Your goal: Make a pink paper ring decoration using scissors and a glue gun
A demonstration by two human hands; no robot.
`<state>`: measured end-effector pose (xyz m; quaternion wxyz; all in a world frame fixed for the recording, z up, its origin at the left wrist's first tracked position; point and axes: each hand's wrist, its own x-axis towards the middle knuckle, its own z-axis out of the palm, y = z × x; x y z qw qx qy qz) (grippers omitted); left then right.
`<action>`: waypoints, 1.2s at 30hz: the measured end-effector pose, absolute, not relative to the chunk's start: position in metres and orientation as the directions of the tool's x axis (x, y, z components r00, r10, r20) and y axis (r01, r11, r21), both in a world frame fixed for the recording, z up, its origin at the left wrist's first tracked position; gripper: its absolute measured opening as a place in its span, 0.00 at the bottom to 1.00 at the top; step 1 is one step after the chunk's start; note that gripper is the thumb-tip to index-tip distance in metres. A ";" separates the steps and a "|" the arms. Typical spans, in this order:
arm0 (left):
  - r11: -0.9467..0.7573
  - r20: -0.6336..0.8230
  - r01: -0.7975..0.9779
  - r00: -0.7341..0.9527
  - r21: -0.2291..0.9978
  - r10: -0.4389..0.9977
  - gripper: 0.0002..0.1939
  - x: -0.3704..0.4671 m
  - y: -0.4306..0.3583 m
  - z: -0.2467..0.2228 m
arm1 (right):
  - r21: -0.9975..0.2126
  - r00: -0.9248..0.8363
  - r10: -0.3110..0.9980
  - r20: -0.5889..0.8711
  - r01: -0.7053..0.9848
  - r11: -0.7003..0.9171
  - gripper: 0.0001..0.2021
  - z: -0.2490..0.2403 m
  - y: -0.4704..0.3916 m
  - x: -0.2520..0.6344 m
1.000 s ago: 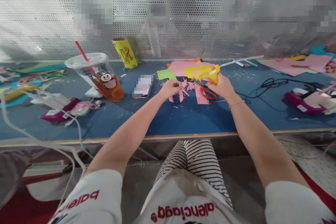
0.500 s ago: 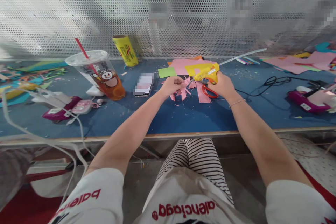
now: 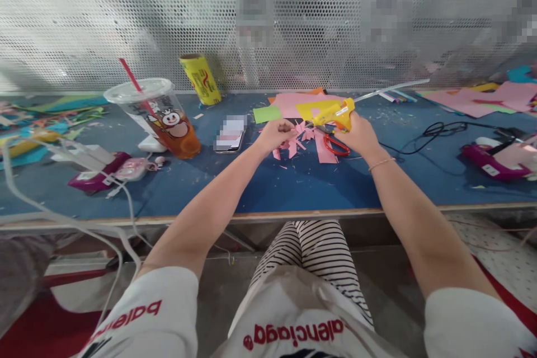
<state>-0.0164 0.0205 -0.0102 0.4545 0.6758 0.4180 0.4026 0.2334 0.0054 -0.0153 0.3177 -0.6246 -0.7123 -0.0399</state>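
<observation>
Both my hands have drawn a little closer together since a second ago, and the glue gun's nozzle has tipped down toward the pink piece. My right hand is closed around the yellow glue gun, gripping its handle, with the nozzle pointing left toward my other hand. My left hand is pinched shut on a small pink cutout, holding it just above the blue table. Nozzle and cutout are very near each other; I cannot tell whether they touch.

Under my hands lie more pink scraps and a pair of scissors with red handles, just beside my right hand. Behind them sit pink paper and a green sheet. A phone lies left of my left hand, and farther left stands a plastic cup with a red straw and amber drink. A yellow roll leans by the mesh wall. A black cord loops on the right, and a purple glue gun lies beyond it.
</observation>
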 end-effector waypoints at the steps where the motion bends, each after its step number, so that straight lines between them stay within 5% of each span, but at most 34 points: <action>1: -0.236 0.163 0.199 0.324 0.951 0.932 0.07 -0.016 0.020 -0.010 | -0.339 -0.019 0.865 0.502 0.916 0.217 0.26 -0.016 0.006 0.233; 36: -0.279 0.189 0.255 0.326 0.926 0.926 0.05 -0.017 0.025 -0.013 | -0.275 -0.032 0.863 0.505 0.941 0.196 0.22 -0.013 0.005 0.233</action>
